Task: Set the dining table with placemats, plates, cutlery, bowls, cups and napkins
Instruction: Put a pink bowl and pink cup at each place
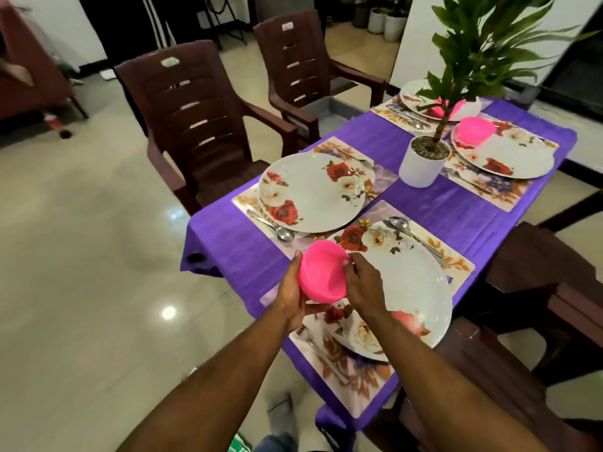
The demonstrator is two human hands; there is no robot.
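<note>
Pink bowl held in both hands over the near plate, two settings not yet given a bowl.

Left to right: left hand (290,293) cups the pink bowl (323,275) from its outer side and underneath, fingers curled round the base; right hand (362,285) pinches the opposite rim, fingers (346,263) hooked over the edge. The bowl is tilted, mouth facing up and away, above the left edge of the near plate (414,288) on the purple-clothed desk (440,203). It looks like thin moulded plastic: light, stiff, not fragile, smooth and probably a bit slippery (may be two nested, cannot tell). Rim plus underside is the sound hold. The plates look breakable, so set it down gently. The left plate (310,190) has no bowl; the far plates beyond the potted plant (424,158) each carry one.
</note>
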